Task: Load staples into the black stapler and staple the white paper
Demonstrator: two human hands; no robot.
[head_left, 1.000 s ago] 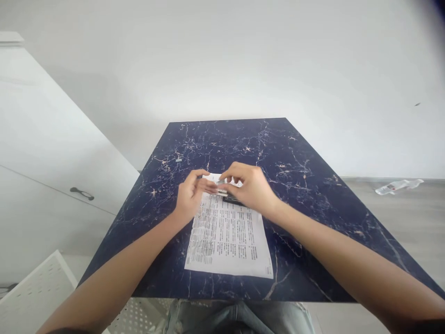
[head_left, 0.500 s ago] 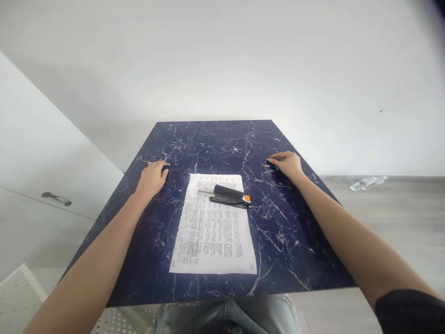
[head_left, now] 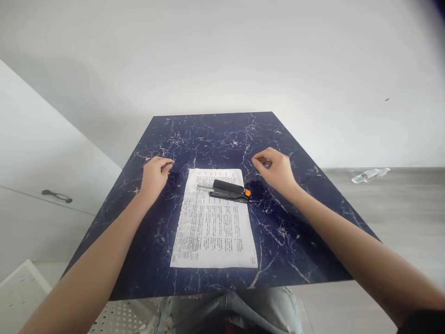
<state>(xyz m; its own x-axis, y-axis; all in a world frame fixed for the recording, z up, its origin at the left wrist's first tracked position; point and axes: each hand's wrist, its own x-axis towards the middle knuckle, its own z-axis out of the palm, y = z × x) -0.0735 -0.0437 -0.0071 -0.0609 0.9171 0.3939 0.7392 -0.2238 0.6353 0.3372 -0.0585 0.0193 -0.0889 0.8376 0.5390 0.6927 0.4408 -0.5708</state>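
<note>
A sheet of printed paper lies on the dark blue marble-patterned table. Across its upper part rests a black stapler with an orange end to the right; a thin silver strip sticks out at its left. My left hand is left of the sheet's top, thumb and fingers drawn together, with nothing visible in them. To the right of the sheet, my right hand has its thumb and index finger meeting in a pinch, and nothing shows between them. Neither hand touches the paper or the stapler.
A white wall stands behind the table. At the left is a white cabinet with a dark handle. A clear plastic bottle lies on the floor at the right. A white perforated surface shows at lower left.
My right hand has moved inward to the left, its fingers curling into a pinch. The left hand has shifted slightly right, fingers closing. Paper and stapler stay put; the view tilts slightly.
</note>
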